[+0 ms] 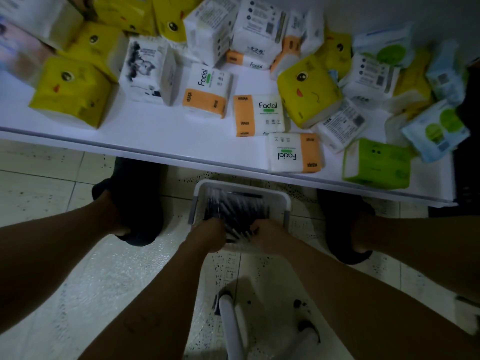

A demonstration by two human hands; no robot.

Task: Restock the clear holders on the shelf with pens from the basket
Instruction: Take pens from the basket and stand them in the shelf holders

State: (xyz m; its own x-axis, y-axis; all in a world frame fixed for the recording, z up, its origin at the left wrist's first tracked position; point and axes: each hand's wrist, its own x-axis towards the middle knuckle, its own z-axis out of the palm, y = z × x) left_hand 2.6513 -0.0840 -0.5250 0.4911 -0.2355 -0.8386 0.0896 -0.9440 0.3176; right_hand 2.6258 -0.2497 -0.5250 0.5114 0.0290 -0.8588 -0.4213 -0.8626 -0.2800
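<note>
A white basket [283,201] sits on the tiled floor between my feet, below the edge of a white shelf [145,131]. It holds several dark pens [233,206] lying side by side. Both my hands reach down into its near end. My left hand [207,233] is curled over the near ends of the pens, and my right hand [267,236] closes on the same bunch from the right. The fingertips are hidden among the pens. No clear holders are in view.
Several tissue packs in yellow, orange-white, green and blue cover the shelf, such as one marked Facial [259,115] and a green pack [376,165] at the edge. My dark slippers [135,201] flank the basket. A white stool frame [231,323] stands below.
</note>
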